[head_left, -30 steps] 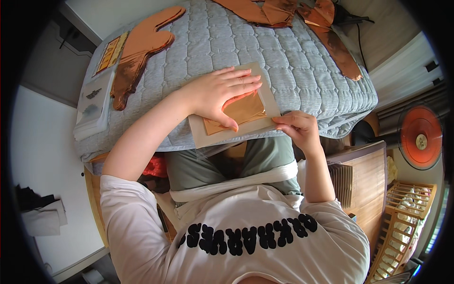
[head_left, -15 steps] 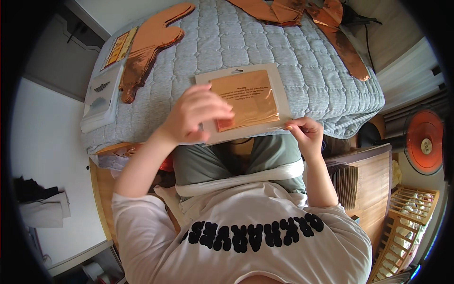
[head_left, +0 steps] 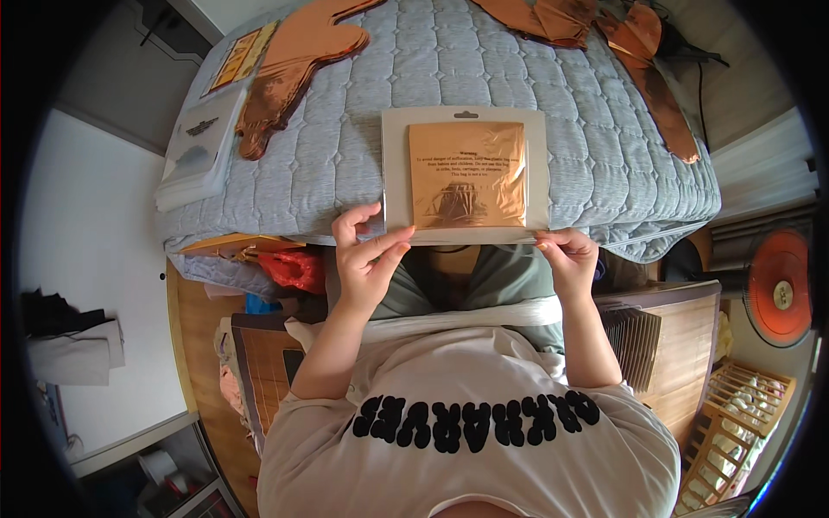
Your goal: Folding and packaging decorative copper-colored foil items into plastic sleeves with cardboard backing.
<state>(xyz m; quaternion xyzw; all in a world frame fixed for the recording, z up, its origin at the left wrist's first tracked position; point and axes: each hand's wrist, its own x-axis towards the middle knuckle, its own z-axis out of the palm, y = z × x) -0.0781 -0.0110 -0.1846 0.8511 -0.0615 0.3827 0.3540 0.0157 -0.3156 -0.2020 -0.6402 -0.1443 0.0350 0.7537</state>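
A flat, clear plastic bag with a pale backing card [head_left: 537, 173] lies at the bed's near edge. Folded copper-coloured foil [head_left: 466, 200] shows inside it, behind dark print. My left hand [head_left: 370, 263] pinches the bag's near edge at the left corner between thumb and forefinger, the other fingers curled. At the right corner, my right hand [head_left: 568, 259] has the same edge pinched between thumb and fingers. The bag sits square to me, its hanging slot on the far side.
A grey quilted bed [head_left: 345, 164] carries a stack of flat copper foil balloons [head_left: 289, 73], more foil balloons [head_left: 648, 78] at far right, and a pile of clear bags [head_left: 194, 147] at left. An orange-red fan [head_left: 781, 289] stands right, above a wooden rack [head_left: 734, 423].
My left hand has come down from over the bag's left side to pinch its near left corner. The bag has straightened. My right hand keeps its hold at the right corner.
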